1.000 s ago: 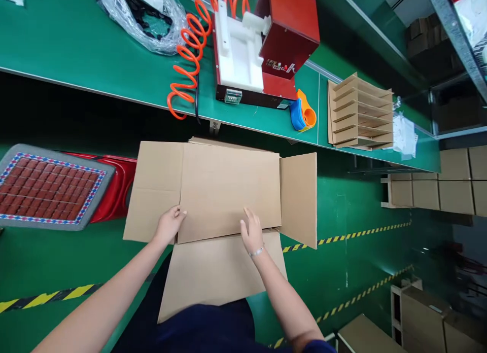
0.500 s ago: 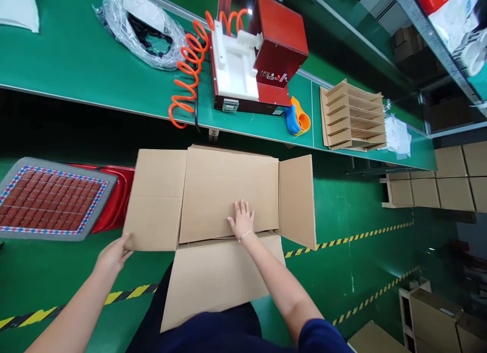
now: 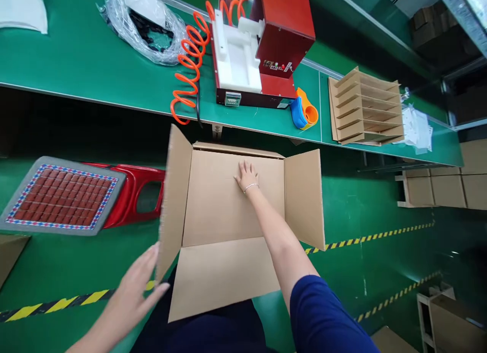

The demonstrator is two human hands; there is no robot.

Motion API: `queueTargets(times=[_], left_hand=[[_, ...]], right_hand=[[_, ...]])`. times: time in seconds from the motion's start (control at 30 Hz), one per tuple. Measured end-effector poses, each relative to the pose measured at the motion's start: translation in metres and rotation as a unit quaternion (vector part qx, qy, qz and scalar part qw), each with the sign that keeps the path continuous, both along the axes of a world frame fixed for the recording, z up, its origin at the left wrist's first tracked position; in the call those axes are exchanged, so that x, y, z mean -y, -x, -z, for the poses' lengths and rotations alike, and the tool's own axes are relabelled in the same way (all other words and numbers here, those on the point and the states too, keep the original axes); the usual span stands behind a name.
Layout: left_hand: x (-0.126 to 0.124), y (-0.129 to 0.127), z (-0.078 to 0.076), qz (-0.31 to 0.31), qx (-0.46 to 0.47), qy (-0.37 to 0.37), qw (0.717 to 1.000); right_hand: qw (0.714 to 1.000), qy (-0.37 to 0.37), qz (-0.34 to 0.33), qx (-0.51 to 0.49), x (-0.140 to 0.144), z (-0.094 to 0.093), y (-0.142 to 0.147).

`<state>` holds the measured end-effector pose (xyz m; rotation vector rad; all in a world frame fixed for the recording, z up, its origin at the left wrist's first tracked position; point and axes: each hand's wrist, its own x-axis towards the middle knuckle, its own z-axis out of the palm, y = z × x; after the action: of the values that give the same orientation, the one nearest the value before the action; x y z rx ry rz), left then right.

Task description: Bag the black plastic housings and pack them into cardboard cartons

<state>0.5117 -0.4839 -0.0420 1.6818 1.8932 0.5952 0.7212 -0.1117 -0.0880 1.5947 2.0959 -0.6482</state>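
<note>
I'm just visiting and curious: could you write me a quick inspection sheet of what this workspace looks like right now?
Surface: green workbench runs across the top; green floor below with yellow-black tape.
Job's things: cardboard box, flaps spread; its left flap stands raised.
Clutter: clear plastic bag, blue and orange tape dispensers, cardboard divider, red machine with white tray.
Hands: right hand flat, pressing the box's inner panel; left hand open beside the raised flap, contact unclear.
Cables: orange coiled hose from the machine over the bench edge.
Surroundings: red stool with patterned cushion; stacked cartons at right.
</note>
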Motion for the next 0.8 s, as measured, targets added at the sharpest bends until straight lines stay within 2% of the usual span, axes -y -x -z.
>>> queueTargets(times=[0.07,0.13,0.17,0.2,0.23,0.27,0.33,0.37,0.4,0.43,0.47,0.57,0.63,0.7,0.73,0.77,0.8], left_hand=[[-0.025,-0.042,0.006,0.091,-0.023,-0.048,0.994],[-0.055,-0.082,0.026,0.186,-0.029,-0.052,0.981],[-0.071,-0.099,0.039,0.214,-0.030,-0.038,0.976],[-0.085,-0.114,0.054,0.233,-0.029,-0.016,0.972],[-0.097,-0.126,0.068,0.240,-0.028,0.009,0.970],[-0.107,-0.135,0.081,0.243,-0.026,0.029,0.969],[-0.120,-0.146,0.100,0.237,-0.013,0.044,0.970],[-0.124,-0.148,0.105,0.233,0.003,0.046,0.971],[-0.127,-0.148,0.108,0.229,0.024,0.047,0.972],[-0.128,-0.146,0.109,0.226,0.049,0.052,0.971],[-0.127,-0.141,0.109,0.226,0.076,0.058,0.970],[-0.105,-0.114,0.111,0.193,0.127,0.074,0.970],[-0.069,-0.087,0.114,0.103,0.108,0.068,0.986],[-0.021,-0.058,0.118,-0.027,0.047,0.055,0.997],[0.004,-0.046,0.119,-0.057,0.011,0.061,0.996],[0.026,-0.035,0.120,-0.047,-0.016,0.078,0.996],[0.044,-0.028,0.121,0.005,-0.017,0.099,0.995]], right_hand=[[0.998,-0.049,-0.008,-0.028,0.021,-0.024,-0.027],[0.988,-0.145,0.006,-0.048,0.039,-0.062,-0.078],[0.977,-0.202,0.048,-0.045,0.046,-0.085,-0.112],[0.960,-0.249,0.125,-0.032,0.053,-0.107,-0.148],[0.938,-0.267,0.219,-0.021,0.061,-0.128,-0.183],[0.926,-0.234,0.296,-0.017,0.068,-0.146,-0.213],[0.931,-0.172,0.321,-0.014,0.087,-0.162,-0.245],[0.945,-0.116,0.304,-0.037,0.097,-0.159,-0.245],[0.960,-0.035,0.263,-0.087,0.109,-0.147,-0.233],[0.970,0.043,0.199,-0.132,0.120,-0.129,-0.213],[0.976,0.083,0.149,-0.133,0.132,-0.106,-0.186],[0.990,0.100,0.099,-0.018,0.155,-0.038,-0.099],[0.994,0.082,0.068,0.026,0.157,-0.012,-0.060],[0.995,0.075,0.049,0.045,0.152,-0.002,-0.044],[0.995,0.077,0.044,0.049,0.149,-0.001,-0.042],[0.995,0.079,0.040,0.053,0.147,-0.001,-0.043],[0.994,0.080,0.037,0.058,0.146,-0.002,-0.045]])
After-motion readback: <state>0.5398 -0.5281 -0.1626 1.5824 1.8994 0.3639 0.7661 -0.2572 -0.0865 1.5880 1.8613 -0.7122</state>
